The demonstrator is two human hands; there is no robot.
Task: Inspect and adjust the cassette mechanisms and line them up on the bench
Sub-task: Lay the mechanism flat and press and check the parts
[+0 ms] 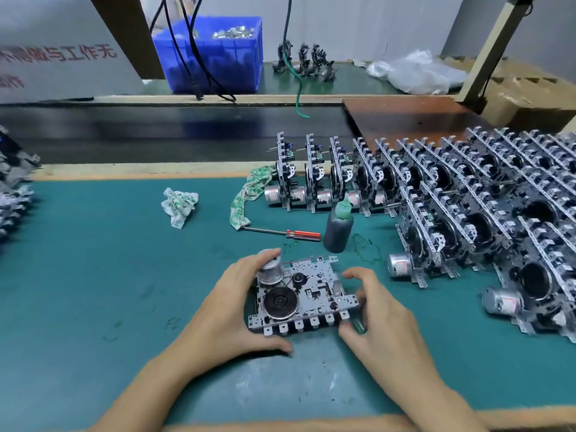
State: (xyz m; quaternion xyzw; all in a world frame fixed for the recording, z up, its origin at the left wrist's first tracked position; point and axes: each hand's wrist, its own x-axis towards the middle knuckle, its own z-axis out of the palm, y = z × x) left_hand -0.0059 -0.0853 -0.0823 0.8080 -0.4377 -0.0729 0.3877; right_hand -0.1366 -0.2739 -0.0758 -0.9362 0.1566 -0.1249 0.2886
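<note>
Mechanism in hand: we hold one cassette mechanism [304, 296] flat, just above the near middle of the worktop [93, 275], its long axis running left to right across us.
Left hand: our left hand [230, 310] grips the left end, fingers [268, 255] curled over the silver motor can [270, 269] and thumb under the near edge.
Right hand: our right hand [378, 313] holds the right end, fingers curved round the edge; something green and slim shows under them, but we cannot tell what it is.
Key relation: the lined-up mechanisms [436, 194] stand on edge to our right and beyond, so we judge the right hand is the nearer one for setting this one down.
Materials: stamped grey sheet-metal chassis with a row of square tabs along the near edge, a dark round flywheel [279, 302], and a smooth cylindrical motor.
Nearby: a dark bottle with a green cap [339, 227], a red-handled screwdriver [290, 233], and two crumpled printed rags [179, 202] lie just beyond.
Surface: the worktop is a teal mat, scuffed and marked.
</note>
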